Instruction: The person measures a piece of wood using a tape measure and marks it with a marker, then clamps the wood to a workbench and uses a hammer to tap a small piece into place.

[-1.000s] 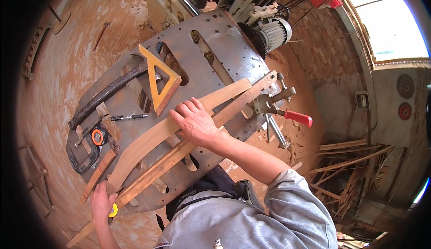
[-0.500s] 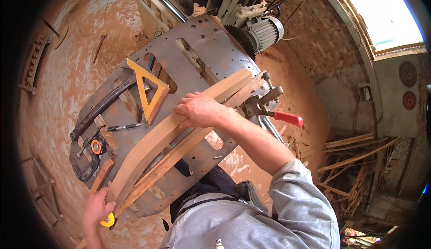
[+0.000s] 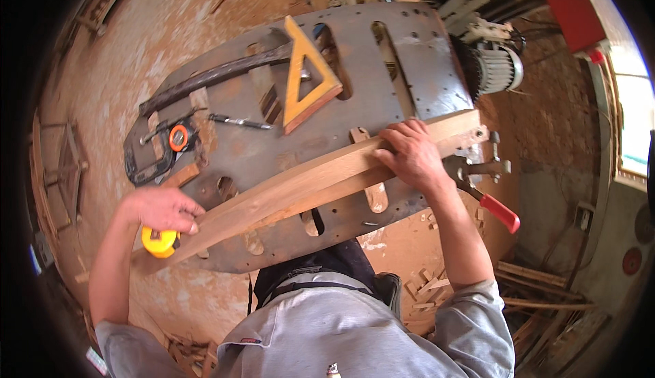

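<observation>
A long, slightly curved wooden piece [image 3: 321, 175] lies slantwise across the metal table. Over its right part my right hand [image 3: 413, 151] is closed, the fingers at the far edge and the thumb on top. My left hand [image 3: 162, 207] is at the piece's left end, fingers reaching onto the wood, with a yellow tape measure [image 3: 160, 243] held under the palm. No pulled-out tape can be made out. Beneath the piece shows a wooden strip [image 3: 307, 206] along its near side. A toggle clamp with a red handle [image 3: 500, 213] stands by the right end.
On the metal table [image 3: 225, 149] lie a yellow set square [image 3: 293, 95], a pen [image 3: 240, 121], a dark bar [image 3: 215, 78], a C-clamp [image 3: 147, 163] and an orange-and-black tape measure [image 3: 179, 138]. A saw blade [image 3: 464, 64] and motor [image 3: 500, 67] sit at the far right.
My view has turned, so the table sits more level. My right hand has slid along the wooden piece toward its right end. The left hand stays near the left end with the tape measure.
</observation>
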Motion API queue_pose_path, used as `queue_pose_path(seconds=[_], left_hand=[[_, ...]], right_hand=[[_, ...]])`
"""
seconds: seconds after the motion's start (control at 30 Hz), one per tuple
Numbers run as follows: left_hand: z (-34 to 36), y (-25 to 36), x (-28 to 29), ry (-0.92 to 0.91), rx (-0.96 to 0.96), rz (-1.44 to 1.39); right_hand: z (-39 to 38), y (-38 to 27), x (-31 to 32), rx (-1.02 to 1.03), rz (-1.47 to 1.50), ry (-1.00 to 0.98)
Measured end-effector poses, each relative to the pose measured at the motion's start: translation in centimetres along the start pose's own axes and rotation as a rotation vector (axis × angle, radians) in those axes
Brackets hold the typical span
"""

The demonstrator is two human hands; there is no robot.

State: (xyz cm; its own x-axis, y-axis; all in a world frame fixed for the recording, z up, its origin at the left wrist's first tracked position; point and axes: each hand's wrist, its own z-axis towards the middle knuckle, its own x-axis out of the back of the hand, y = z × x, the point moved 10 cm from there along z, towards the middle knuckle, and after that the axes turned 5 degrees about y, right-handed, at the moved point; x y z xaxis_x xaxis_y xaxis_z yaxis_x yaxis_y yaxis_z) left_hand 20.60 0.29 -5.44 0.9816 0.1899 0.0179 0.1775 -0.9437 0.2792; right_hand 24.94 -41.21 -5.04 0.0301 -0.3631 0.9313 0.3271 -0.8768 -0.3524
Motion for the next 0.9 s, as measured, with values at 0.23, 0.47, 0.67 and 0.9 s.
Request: queue_pose_path(seconds=[0.23,0.47,0.67,0.9], left_hand=[[1.5,0.8,1.4,0.041,-0.024,0.047],[0.3,1.7,2.2,0.269,-0.147,0.108],[-0.9,0.7,5.6,0.429,-0.082,-0.189],[1.5,8.0,8.2,0.978,-0.607,0.035]], right_hand=[[-0.5,-0.2,-0.9,-0.016,-0.131,-0.006],[-0.3,0.0,-1.7,0.025,-0.145,0.006],[-0.1,0.1,-2.1,0.037,-0.174,-0.023],[0.1,0.0,-2.3,0.061,-0.152,0.011]])
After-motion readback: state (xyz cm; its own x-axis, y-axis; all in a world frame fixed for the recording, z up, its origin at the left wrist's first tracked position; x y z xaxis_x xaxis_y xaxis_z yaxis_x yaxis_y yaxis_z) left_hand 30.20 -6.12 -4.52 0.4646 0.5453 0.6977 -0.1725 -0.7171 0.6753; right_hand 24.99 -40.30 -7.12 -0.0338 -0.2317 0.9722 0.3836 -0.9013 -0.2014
